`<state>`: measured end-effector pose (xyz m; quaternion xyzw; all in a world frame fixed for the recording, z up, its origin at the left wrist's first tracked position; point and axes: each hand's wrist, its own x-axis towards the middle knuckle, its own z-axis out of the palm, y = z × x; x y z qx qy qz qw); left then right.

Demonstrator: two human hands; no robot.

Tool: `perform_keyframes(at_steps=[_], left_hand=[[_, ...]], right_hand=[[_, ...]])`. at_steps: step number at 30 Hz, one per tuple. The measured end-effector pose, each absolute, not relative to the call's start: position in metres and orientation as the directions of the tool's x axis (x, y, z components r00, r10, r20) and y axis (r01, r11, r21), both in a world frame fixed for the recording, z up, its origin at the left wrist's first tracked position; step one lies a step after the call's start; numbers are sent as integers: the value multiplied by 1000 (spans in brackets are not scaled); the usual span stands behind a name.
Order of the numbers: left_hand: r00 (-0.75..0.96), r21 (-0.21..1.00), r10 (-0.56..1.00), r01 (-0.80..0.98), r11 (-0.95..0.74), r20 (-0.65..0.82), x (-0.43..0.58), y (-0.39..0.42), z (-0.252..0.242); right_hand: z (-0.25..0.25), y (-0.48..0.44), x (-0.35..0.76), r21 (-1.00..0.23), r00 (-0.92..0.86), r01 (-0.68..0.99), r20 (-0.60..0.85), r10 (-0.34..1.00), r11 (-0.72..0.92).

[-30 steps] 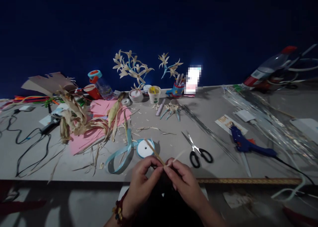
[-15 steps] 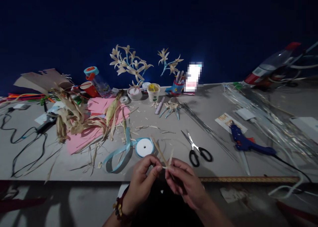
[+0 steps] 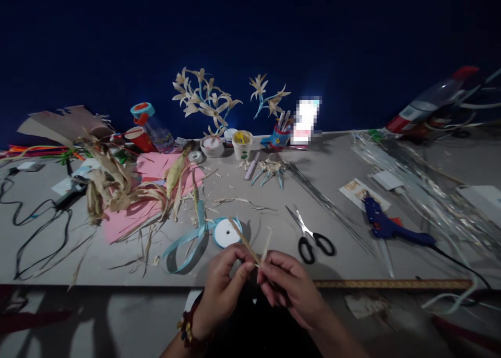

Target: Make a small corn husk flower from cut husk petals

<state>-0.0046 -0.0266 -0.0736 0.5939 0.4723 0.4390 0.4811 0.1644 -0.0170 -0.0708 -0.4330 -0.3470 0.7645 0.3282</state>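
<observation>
Behind the work, a dark blue wall [image 3: 250, 29] rose above a long grey tabletop [image 3: 332, 170] crowded with craft materials. On the right lay a spread of clear plastic packaging [image 3: 422, 183], with a clear bottle with a red cap [image 3: 434, 97] leaning beyond it. On the left, dried husks [image 3: 117, 178] were heaped over pink sheets [image 3: 129, 225]. A large flower branch [image 3: 214, 111] with pale petals stood at the back, its base in a small bowl [image 3: 212, 147], and a smaller flower branch [image 3: 258, 91] rose to its right.

At the near edge the two hands almost met. The left hand [image 3: 226, 277], a beaded bracelet [image 3: 186, 327] at its wrist, and the right hand [image 3: 291, 287] both had their fingers narrowed to a pinch. To the right of the hands lay a blue glue gun [image 3: 391, 230] and, nearer, black-handled scissors [image 3: 307, 231] with parted blades; a bundle of thin wires [image 3: 321, 193] slanted behind them. A ribbon spool [image 3: 222, 235], wound in light blue, lay just beyond the left hand.

Smallest of all were the strips between the fingertips: the left fingers held a tan strip [image 3: 242, 238] near its lower end, and the right fingers gripped a pale strip [image 3: 267, 243] — the two crossing where the hands came together.
</observation>
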Motion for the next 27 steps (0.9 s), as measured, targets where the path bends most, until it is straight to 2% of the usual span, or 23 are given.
perform_keyframes(at_steps=[4,7,12,27], left_hand=[[163,996,986,80,-46,33,-5,-27,-77],[178,997,983,43,-59,50,-5,-28,-77],[181,984,968,6,-177,173,-3,-28,-74],[166,982,971,52,-180,169,-3,-29,-70]], right_hand=[[-67,-17,166,-742,-445,-270,-468,763,-613],[-65,-18,166,-786,-409,-238,-453,792,-571],[-66,-21,166,-880,-370,-157,-369,853,-449],[-67,-23,165,-895,-375,-171,-327,867,-412]])
